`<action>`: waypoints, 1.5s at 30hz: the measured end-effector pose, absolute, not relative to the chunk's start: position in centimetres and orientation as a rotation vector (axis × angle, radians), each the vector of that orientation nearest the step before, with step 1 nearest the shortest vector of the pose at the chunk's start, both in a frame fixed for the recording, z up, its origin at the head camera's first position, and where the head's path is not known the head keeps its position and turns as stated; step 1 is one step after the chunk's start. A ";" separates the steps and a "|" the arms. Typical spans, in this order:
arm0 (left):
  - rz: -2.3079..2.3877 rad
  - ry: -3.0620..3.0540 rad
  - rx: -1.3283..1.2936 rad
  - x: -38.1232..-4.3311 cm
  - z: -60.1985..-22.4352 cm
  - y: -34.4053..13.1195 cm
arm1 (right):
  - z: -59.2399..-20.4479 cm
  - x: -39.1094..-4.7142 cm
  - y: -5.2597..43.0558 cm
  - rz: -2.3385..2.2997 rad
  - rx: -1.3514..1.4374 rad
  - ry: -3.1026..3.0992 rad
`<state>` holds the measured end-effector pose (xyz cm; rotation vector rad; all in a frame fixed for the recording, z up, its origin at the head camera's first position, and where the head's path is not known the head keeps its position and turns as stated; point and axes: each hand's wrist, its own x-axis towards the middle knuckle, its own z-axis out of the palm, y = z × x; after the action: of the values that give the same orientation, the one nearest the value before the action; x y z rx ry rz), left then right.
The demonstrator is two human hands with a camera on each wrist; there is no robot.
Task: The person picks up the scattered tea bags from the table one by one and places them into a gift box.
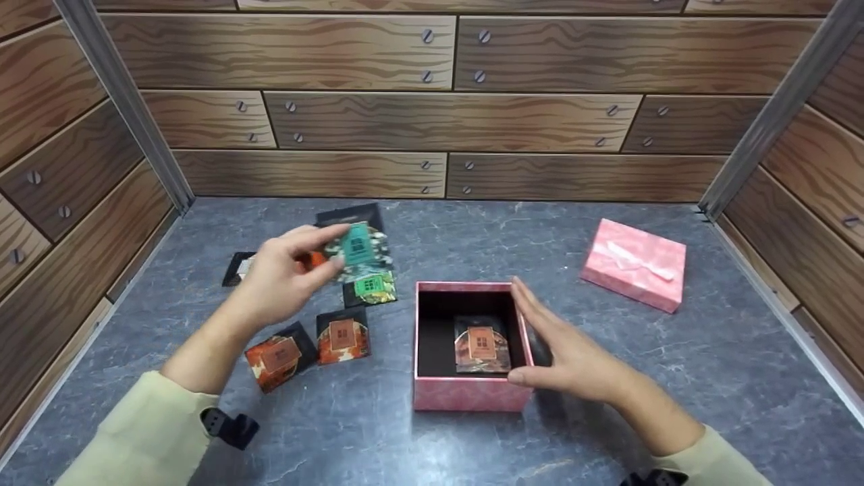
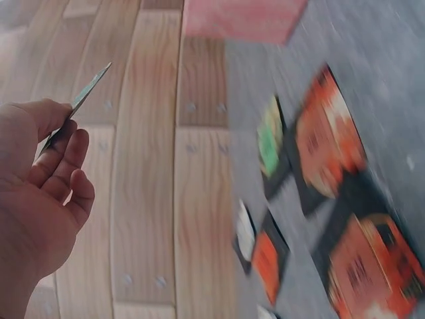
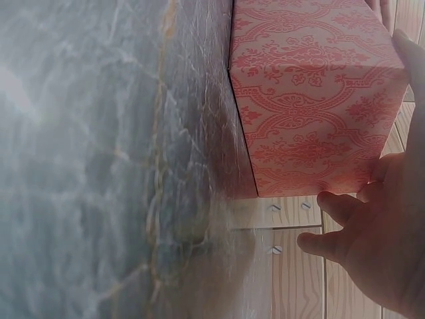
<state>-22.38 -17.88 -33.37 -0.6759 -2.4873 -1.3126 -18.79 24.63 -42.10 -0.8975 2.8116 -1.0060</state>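
In the head view, the left hand (image 1: pixel 277 277) pinches a flat black sachet with a teal label (image 1: pixel 358 244) between thumb and fingers, above the table. The left wrist view shows this thin sachet (image 2: pixel 83 93) edge-on. A pink patterned box (image 1: pixel 469 393), its top uncovered, stands right of centre. Inside lies a sachet with a brownish-orange label (image 1: pixel 482 344). The right hand (image 1: pixel 574 354) rests against the box's right side, fingers extended at the back corner and thumb at the front one. In the right wrist view, some fingertips (image 3: pixel 332 206) show by the box's patterned side (image 3: pixel 312 119).
Left of the box lie several sachets: two with orange-brown labels (image 1: pixel 343 335), one green-labelled (image 1: pixel 371 289), and a white-marked one (image 1: pixel 237 268) partly behind the left hand. The pink lid with a bow (image 1: pixel 634 264) sits at back right. Wood-patterned walls (image 1: pixel 445 121) surround the table.
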 end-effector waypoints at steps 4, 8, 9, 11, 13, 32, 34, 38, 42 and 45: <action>-1.308 -2.451 -0.815 -22.0 -32.8 -15.6 | -42.1 -18.8 24.6 -1.018 -0.909 2.797; -1.274 -2.452 -0.952 -21.7 -32.6 -13.3 | -42.0 -18.8 24.7 -1.016 -0.902 2.799; -1.268 -2.461 -0.983 -21.6 -32.6 -12.7 | -42.0 -18.8 24.7 -1.017 -0.900 2.800; -1.261 -2.488 -1.030 -21.4 -32.7 -11.6 | -42.0 -18.8 24.7 -1.018 -0.897 2.799; -1.265 -2.510 -1.077 -21.3 -33.0 -10.5 | -42.1 -18.8 24.7 -1.015 -0.895 2.799; -0.980 -2.680 -1.352 -21.4 -37.7 -4.7 | -42.3 -19.0 24.8 -1.050 -0.952 2.786; -0.955 -2.703 -1.355 -21.5 -37.9 -4.3 | -42.4 -19.0 24.8 -1.052 -0.957 2.789; -0.908 -2.723 -1.366 -21.8 -38.1 -3.6 | -42.3 -19.0 24.8 -1.051 -0.949 2.790; -0.836 -2.768 -1.363 -22.0 -38.2 -3.1 | -42.3 -19.0 24.8 -1.054 -0.951 2.790; -0.769 -2.811 -1.348 -22.2 -38.1 -2.7 | -42.3 -19.0 24.8 -1.060 -0.948 2.788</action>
<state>-22.21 -2.69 -38.13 -1.3476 -2.8108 -0.7686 -19.00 24.78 -42.29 -0.9479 2.7880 -1.0597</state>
